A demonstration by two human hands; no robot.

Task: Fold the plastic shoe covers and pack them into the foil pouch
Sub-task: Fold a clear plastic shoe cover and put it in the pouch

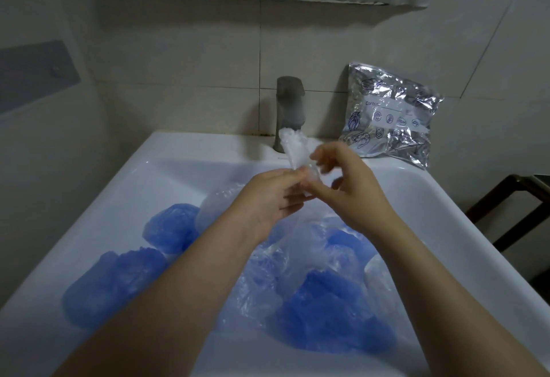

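Your two hands meet above the middle of the white sink (166, 150), in front of the grey faucet (290, 109). Between them you hold a clear shoe cover (293, 147), rolled or bunched into a narrow strip that stands tilted up and to the left, its crinkled upper end level with the faucet spout. Your left hand (269, 198) pinches the lower end of the strip between thumb and fingertips. Your right hand (354, 186) has its fingers curled round the strip just above that pinch, with the thumb reaching in from the right; how firmly it grips is blurred and you cannot tell.

Below your forearms the basin holds a loose heap of blue shoe covers (330, 314) mixed with clear shoe covers (268, 284); single blue ones lie at the basin's left (116, 281) and upper left (172, 228), well apart from the strip in your hands.

The foil pouch (390, 115) stands on the sink's back ledge to the right of the faucet, leaning against the tiled wall (184, 58). It is crumpled, printed side facing you, and neither hand touches it. A dark frame (506, 213) shows at the right edge beyond the sink.
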